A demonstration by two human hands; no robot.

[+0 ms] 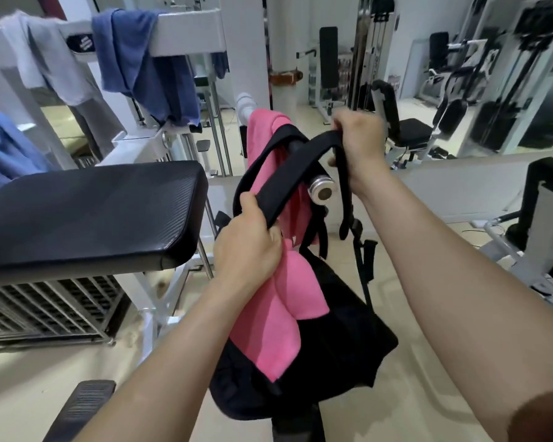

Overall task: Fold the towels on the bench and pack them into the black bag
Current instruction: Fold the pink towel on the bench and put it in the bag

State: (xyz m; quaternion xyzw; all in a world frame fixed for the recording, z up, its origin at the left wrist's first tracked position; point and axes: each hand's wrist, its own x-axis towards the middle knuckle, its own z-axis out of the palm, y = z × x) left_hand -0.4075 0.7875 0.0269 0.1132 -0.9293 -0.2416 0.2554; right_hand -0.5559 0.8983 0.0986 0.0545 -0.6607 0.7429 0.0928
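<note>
The black bag (pixel 339 339) hangs by its shoulder straps from a bar with a chrome end cap (pixel 323 191). A pink towel (pixel 288 301) is draped over the same bar and falls down the bag's front. My left hand (pixel 246 247) grips the lower part of one black strap (pixel 288 177), and its fingers also press on the pink towel. My right hand (pixel 358 138) holds the top of the straps above the bar. On the white machine frame at upper left hang a dark blue towel (pixel 147 62) and a grey towel (pixel 45 55). Another blue towel (pixel 4 151) lies at the left edge.
A black padded bench (pixel 87 215) stands left of the bag, with a metal grille (pixel 45 311) under it. A black foot pad (pixel 80 406) sits bottom left. Gym machines and seats (pixel 406 129) fill the back and right. The floor is pale tile.
</note>
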